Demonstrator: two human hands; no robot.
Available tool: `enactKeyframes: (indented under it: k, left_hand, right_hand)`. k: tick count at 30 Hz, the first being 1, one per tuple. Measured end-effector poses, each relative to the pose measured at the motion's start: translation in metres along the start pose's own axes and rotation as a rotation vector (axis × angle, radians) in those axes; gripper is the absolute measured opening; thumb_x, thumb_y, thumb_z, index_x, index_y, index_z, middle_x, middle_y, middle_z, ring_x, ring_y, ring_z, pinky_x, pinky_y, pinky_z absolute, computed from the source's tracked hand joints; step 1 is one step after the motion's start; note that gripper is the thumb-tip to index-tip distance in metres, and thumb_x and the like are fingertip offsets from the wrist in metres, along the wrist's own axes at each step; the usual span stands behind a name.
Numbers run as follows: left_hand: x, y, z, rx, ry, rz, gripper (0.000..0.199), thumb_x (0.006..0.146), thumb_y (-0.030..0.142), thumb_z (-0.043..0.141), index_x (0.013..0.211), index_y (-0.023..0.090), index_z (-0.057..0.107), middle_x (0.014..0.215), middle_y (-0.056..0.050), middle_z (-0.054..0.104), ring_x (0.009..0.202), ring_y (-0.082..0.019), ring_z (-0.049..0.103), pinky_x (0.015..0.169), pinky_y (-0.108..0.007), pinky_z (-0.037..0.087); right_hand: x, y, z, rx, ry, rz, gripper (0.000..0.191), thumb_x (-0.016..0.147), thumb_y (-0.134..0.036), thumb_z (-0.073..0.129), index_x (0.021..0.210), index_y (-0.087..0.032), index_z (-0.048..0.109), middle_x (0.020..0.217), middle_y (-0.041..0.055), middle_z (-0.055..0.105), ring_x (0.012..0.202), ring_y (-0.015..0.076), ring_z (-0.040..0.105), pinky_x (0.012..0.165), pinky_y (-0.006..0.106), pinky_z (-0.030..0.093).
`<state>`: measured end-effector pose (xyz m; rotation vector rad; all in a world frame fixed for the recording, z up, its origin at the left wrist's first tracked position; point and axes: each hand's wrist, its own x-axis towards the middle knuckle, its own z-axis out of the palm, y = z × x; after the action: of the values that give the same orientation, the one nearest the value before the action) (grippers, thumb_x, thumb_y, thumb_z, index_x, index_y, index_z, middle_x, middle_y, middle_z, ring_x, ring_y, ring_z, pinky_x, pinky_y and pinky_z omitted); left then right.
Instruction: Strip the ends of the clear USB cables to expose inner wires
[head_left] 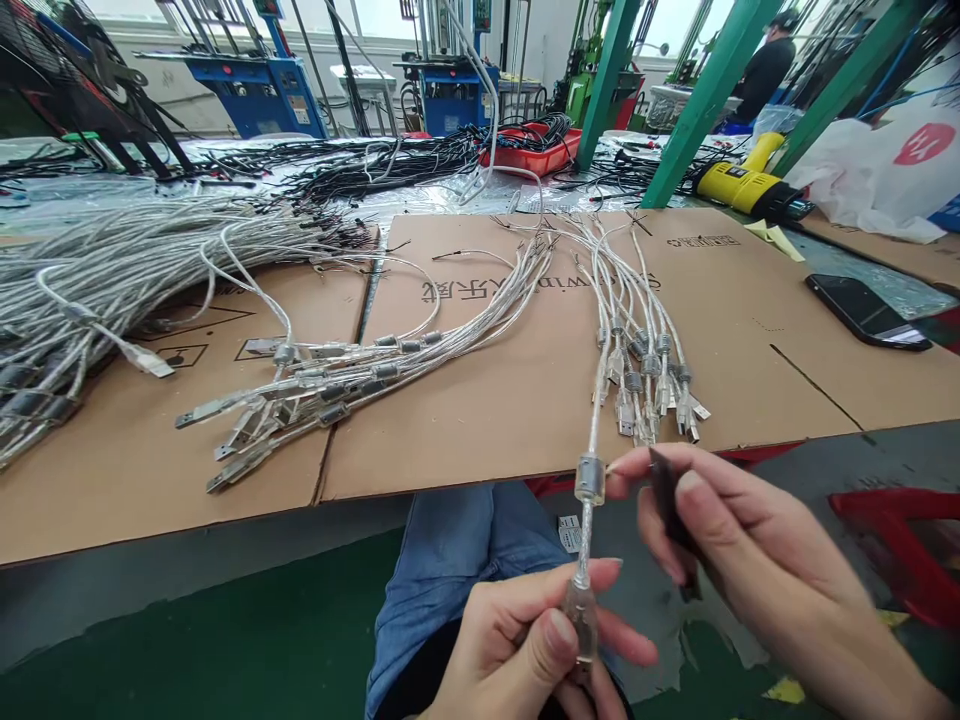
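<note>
Okay, your left hand [510,655] is low at near centre, fingers pinched on the clear plug [581,615] of one cable [595,420]. That cable runs up past its grey bead [590,480], over the near edge of the cardboard [465,445], into the right bundle [634,300]. Your right hand [757,545] sits to the right, thumb and fingers clamped on a dark flat piece [670,500]; its index fingertip is right by the bead, can't tell if touching.

On the cardboard, left of the right bundle, you've got a middle bundle [450,350], plugs pointing near-left. Far left is a big pile [90,260] of the same clear cables. The right bundle's plugs point near, towards you.

Right side: black phone [870,312] lying flat, yellow heat gun [742,188] farther back, white plastic bag [862,175] at far right. Far side of the table [442,203]: black cables [345,175] spread out, with a red tray [544,152] of dark cables just right of them. Someone in dark clothing [769,70] is at far right, behind the green posts [709,100].
</note>
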<state>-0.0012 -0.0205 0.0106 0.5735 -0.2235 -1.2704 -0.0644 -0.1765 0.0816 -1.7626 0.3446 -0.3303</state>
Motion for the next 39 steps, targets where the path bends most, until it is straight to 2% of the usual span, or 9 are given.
enactKeyframes:
  k: [6,11,17,20,24,29,32,35,39]
  left_hand:
    - [0.005,-0.005,-0.003,-0.094,-0.076,-0.016,0.030,0.078,0.038,0.061,0.102,0.022,0.069,0.087,-0.007,0.074,0.052,-0.005,0.066,0.042,-0.007,0.046]
    - [0.009,-0.007,-0.004,-0.166,-0.163,-0.156,0.038,0.081,0.044,0.055,0.090,0.011,0.070,0.046,0.003,0.053,0.034,0.001,0.042,0.036,-0.006,0.032]
    - [0.010,-0.003,-0.001,-0.233,-0.323,-0.048,0.031,0.090,0.034,0.043,0.091,0.012,0.065,0.042,0.009,0.036,0.029,0.001,0.022,0.039,-0.009,0.029]
    - [0.010,-0.006,-0.002,-0.191,-0.335,0.056,0.027,0.092,0.034,0.037,0.097,0.018,0.058,0.043,0.010,0.034,0.030,0.001,0.023,0.040,-0.009,0.030]
    - [0.007,-0.011,-0.005,0.019,-0.177,0.147,0.018,0.083,0.030,0.057,0.098,0.022,0.055,0.063,0.005,0.055,0.041,0.003,0.041,0.043,-0.005,0.035]
    - [0.004,-0.009,-0.007,-0.040,-0.078,0.082,0.023,0.082,0.031,0.057,0.102,0.022,0.065,0.076,-0.001,0.066,0.042,0.001,0.056,0.041,-0.005,0.042]
    - [0.003,-0.006,-0.007,-0.023,-0.021,0.084,0.026,0.082,0.034,0.057,0.104,0.025,0.067,0.076,-0.002,0.068,0.043,-0.002,0.058,0.040,-0.007,0.045]
    - [0.004,-0.003,-0.005,0.066,0.019,0.120,0.029,0.078,0.037,0.061,0.104,0.027,0.069,0.072,-0.001,0.066,0.041,0.000,0.055,0.041,-0.008,0.045]
    - [0.003,0.003,0.000,0.196,0.027,0.095,0.036,0.077,0.046,0.059,0.083,0.015,0.075,0.048,0.002,0.052,0.035,0.002,0.042,0.037,-0.006,0.034]
  right_hand:
    - [-0.012,0.004,-0.013,-0.294,-0.087,0.017,0.018,0.086,-0.035,0.059,0.101,-0.032,0.068,0.097,0.0004,0.069,0.079,0.0144,0.064,0.068,0.018,0.051]
    - [0.005,-0.005,0.005,-0.270,-0.076,-0.003,0.025,0.084,-0.034,0.059,0.063,-0.019,0.059,0.061,-0.0005,0.058,0.054,0.0123,0.050,0.047,0.020,0.041]
    - [0.010,-0.004,0.012,0.000,-0.105,0.125,0.018,0.077,-0.032,0.067,0.069,-0.019,0.057,0.062,-0.0004,0.057,0.053,0.0116,0.048,0.044,0.021,0.037]
    - [0.011,0.000,0.015,0.269,-0.148,0.259,0.029,0.069,-0.028,0.075,0.069,-0.020,0.048,0.063,-0.0016,0.061,0.052,0.0108,0.052,0.049,0.021,0.042]
    - [0.014,0.002,0.020,0.338,-0.091,0.287,0.036,0.063,-0.019,0.079,0.065,-0.020,0.044,0.056,-0.0069,0.055,0.051,0.0081,0.050,0.050,0.018,0.042]
    - [0.010,-0.001,0.012,0.073,-0.058,0.092,0.007,0.084,-0.028,0.060,0.082,-0.022,0.059,0.067,-0.0029,0.060,0.051,0.0079,0.050,0.045,0.014,0.042]
    - [0.002,-0.003,0.000,-0.208,-0.089,-0.019,0.023,0.095,-0.032,0.042,0.095,-0.028,0.065,0.064,-0.0027,0.061,0.045,0.0084,0.050,0.040,0.015,0.042]
    - [-0.006,-0.005,-0.009,-0.449,-0.105,-0.189,0.022,0.090,-0.024,0.050,0.104,-0.032,0.066,0.086,0.0009,0.071,0.071,0.0152,0.066,0.057,0.018,0.052]
    - [-0.007,-0.008,-0.010,-0.525,-0.308,-0.313,0.027,0.085,-0.010,0.051,0.104,-0.026,0.065,0.077,0.0010,0.072,0.067,0.0164,0.069,0.056,0.019,0.053]
